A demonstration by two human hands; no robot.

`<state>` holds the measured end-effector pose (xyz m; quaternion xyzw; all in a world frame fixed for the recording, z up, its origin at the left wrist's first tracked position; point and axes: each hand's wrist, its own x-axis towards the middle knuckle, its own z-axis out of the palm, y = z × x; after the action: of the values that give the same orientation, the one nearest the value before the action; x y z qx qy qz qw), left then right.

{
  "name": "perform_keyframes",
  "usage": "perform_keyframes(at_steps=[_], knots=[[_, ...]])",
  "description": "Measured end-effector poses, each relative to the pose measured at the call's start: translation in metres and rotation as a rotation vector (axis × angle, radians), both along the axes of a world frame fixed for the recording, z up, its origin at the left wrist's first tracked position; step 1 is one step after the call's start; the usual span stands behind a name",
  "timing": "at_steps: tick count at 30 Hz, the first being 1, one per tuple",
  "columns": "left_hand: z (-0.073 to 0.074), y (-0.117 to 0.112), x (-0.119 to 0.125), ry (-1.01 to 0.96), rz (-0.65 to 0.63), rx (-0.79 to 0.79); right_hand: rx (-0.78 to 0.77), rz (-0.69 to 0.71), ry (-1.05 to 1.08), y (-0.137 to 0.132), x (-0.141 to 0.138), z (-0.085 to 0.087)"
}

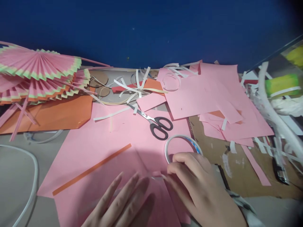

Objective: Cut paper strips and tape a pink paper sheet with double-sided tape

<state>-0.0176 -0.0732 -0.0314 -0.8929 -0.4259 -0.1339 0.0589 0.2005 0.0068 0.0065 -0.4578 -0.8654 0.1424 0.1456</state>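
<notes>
My left hand (123, 205) lies on pink paper (104, 164) at the bottom, palm down with its fingers stretched out. Just right of it, my right hand (196, 186) has its fingers curled together; what they hold, if anything, is hidden. A small pink fold with a thin whitish edge (156, 175) shows by the right fingertips. Behind that hand lies a roll of tape (167, 149), partly covered by the fingers. Black-handled scissors (155, 124) rest beyond it. A narrow orange paper strip (92, 169) lies aslant on the pink sheet, left of my hands.
Pleated pink paper fans (39, 64) sit at the far left over an orange sheet (63, 112). Pink sheets (205, 91) and white paper scraps (139, 90) cover the back. Brown cardboard (236, 176) lies right, with a dark cutter (280, 171). A white cable (36, 170) curves at left.
</notes>
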Motion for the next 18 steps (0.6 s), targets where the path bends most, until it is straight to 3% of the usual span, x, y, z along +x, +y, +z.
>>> perform_keyframes(at_steps=[6,18], knots=[[-0.0015,0.0042,-0.0044,0.110,-0.015,-0.147,-0.047,0.000,0.005,-0.0010,-0.0055,-0.0011],[0.0011,0.0038,-0.0037,0.108,-0.017,-0.165,-0.044,-0.058,-0.003,0.0005,-0.0082,-0.0071]])
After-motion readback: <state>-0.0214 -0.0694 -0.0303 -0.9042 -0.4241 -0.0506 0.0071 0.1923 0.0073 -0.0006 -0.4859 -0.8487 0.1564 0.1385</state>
